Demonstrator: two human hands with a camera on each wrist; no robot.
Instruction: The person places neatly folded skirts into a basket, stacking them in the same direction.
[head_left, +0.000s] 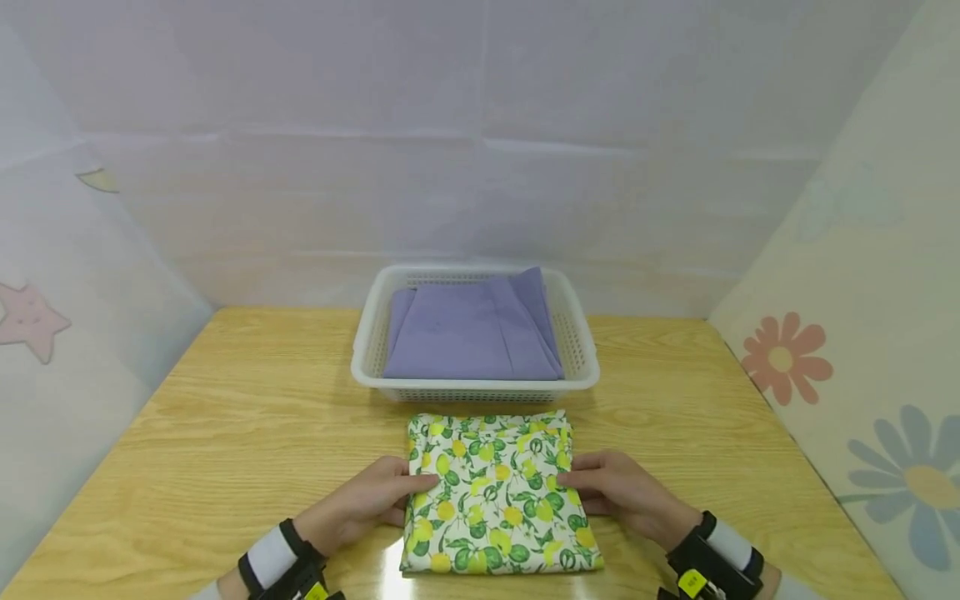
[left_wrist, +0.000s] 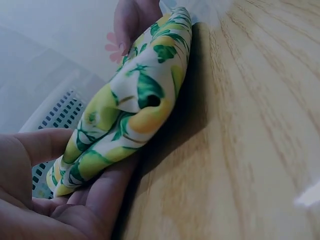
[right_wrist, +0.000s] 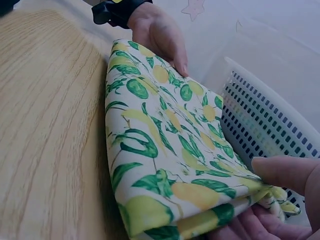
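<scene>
Folded lemon-print cloth [head_left: 496, 496] lies at tabletop's near edge, before white basket [head_left: 475, 385] holding purple cloth [head_left: 471, 329]. Left hand [head_left: 365, 498] and right hand [head_left: 621, 493] pinch its sides, fingers beneath; lifting level into basket seems next

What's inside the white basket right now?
A folded purple cloth fills the white basket. Whether anything lies beneath the cloth cannot be seen, since it covers the basket's floor.

Matt lemon-print cloth [head_left: 495, 492] on a glossy wood-grain table [head_left: 225, 433]; perforated white plastic basket [head_left: 360, 350] holding smooth purple cloth [head_left: 465, 333].
</scene>
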